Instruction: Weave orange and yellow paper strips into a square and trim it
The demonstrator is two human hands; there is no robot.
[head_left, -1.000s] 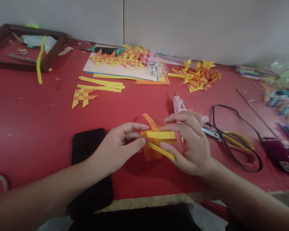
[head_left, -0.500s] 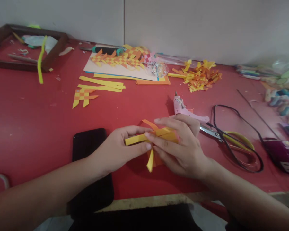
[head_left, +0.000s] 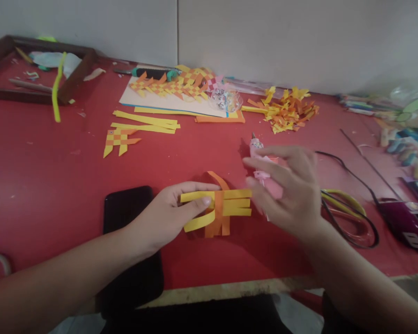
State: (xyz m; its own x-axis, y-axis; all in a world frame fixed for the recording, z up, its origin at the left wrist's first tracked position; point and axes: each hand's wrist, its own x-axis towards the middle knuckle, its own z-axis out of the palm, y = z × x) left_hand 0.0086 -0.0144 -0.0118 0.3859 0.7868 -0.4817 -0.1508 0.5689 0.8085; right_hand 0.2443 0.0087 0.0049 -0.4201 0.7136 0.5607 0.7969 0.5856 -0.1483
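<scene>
A half-woven piece of yellow and orange paper strips (head_left: 223, 208) lies on the red table (head_left: 55, 185) near the front edge. My left hand (head_left: 170, 213) pinches its left side, thumb pressed on a yellow strip. My right hand (head_left: 289, 190) hovers just right of the strips, blurred by motion, fingers spread and holding nothing. It is over the pink glue gun (head_left: 261, 162).
A black phone (head_left: 125, 218) lies under my left forearm. Scissors (head_left: 344, 208) and a black cord (head_left: 351, 171) lie at the right. Loose yellow strips (head_left: 146, 121), a small woven fish (head_left: 120, 139), finished weavings on paper (head_left: 174, 88) and a scrap pile (head_left: 285, 109) sit farther back.
My right hand has let go of the strips and lifted off to the right over the glue gun. The woven piece now lies flatter, held by my left hand alone.
</scene>
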